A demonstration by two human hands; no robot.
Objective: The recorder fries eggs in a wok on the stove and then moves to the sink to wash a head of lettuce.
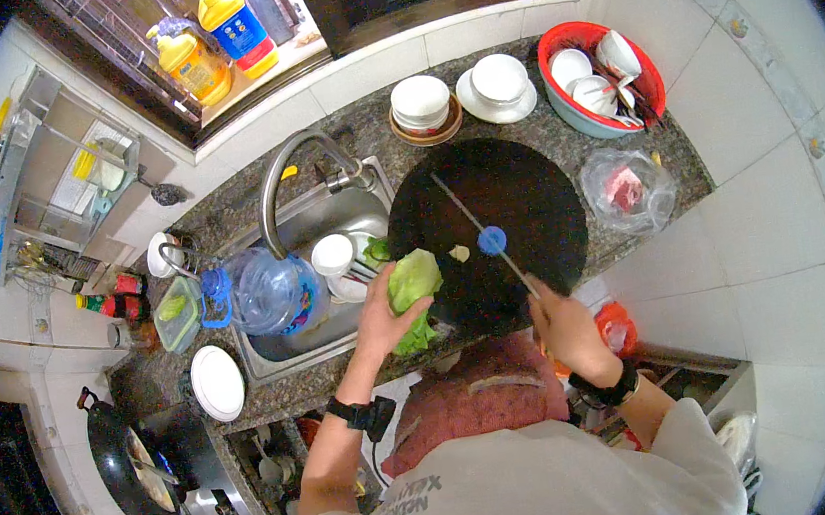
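Note:
My left hand (386, 319) grips a pale green head of lettuce (413, 280) at the left edge of a round black cutting board (480, 182). Loose green leaves (415, 336) hang below it by the counter's front edge. In my right hand (571, 327) is the handle of a long knife (468, 210), its blade seen nearly edge-on and slanting over the board towards the back left. A small pale vegetable piece (459, 253) lies on the board, left of the blade. Under the blade shows a blue disc (492, 240); what it is I cannot tell.
Left of the board, the steel sink (265, 363) holds a large clear plastic bottle (276, 290) and white bowls (331, 255) beneath a curved faucet (275, 174). Behind stand stacked bowls (420, 102) and a red-rimmed basin (554, 95) of dishes. Bagged meat (625, 188) lies right.

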